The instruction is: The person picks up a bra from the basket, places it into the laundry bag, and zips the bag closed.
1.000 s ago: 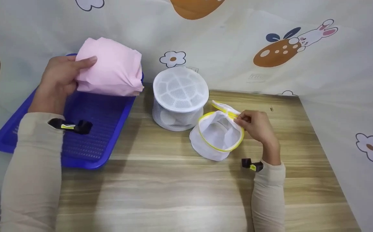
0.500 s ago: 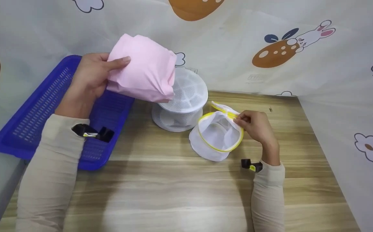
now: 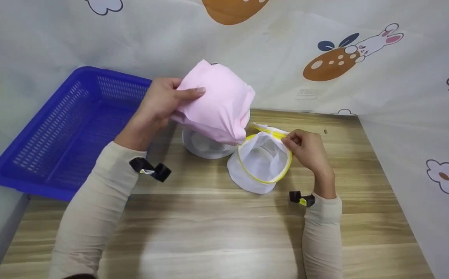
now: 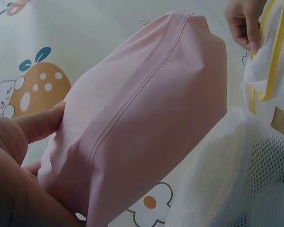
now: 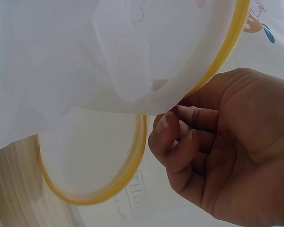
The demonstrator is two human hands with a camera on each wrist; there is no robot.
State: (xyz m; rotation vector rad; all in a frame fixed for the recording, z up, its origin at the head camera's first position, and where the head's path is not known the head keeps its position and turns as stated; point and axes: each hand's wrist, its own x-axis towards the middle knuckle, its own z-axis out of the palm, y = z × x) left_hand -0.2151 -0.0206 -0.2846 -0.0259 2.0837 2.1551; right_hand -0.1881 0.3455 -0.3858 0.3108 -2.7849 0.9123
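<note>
My left hand grips a folded pink cloth bundle at its left end, thumb on top. In the left wrist view a stitched seam runs along the bundle. It hangs above a round white mesh laundry bag, hiding most of it. At the right, my right hand pinches the yellow-zipped rim of a smaller white laundry bag. That bag stands on the table with its mouth open and its lid folded back. The bundle's lower right corner overlaps the small bag's rim in the head view.
A blue plastic basket with slotted walls stands at the left, partly behind my left forearm. The wood-grain table meets a patterned wall covering at the back and right.
My left hand has carried the pink cloth bundle rightward from over the blue basket to over the mesh bag, then lower. My right hand keeps its pinch on the small bag's rim.
</note>
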